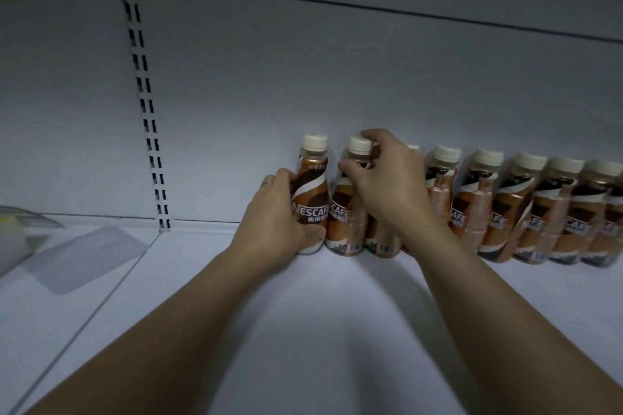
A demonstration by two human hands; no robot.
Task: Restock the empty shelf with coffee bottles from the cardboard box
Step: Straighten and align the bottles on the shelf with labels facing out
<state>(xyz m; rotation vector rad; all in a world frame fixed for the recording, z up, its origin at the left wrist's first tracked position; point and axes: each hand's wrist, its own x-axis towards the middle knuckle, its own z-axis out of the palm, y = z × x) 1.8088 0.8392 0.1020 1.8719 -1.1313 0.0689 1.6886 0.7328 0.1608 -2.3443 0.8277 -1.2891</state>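
Observation:
A row of several brown Nescafe coffee bottles (515, 209) with cream caps stands along the back wall of the white shelf (303, 313). My left hand (273, 212) grips the body of the leftmost bottle (312, 185), which stands upright at the row's left end. My right hand (384, 178) is closed over the neck and cap of the second bottle (347, 212), right beside it. The two bottles almost touch. The cardboard box is out of view.
A slotted metal upright (145, 104) runs down the grey back panel left of the bottles. A seam (87, 310) divides this shelf from the neighbouring one, where a blurred pale object (20, 239) and a clear plastic sheet (87, 253) lie.

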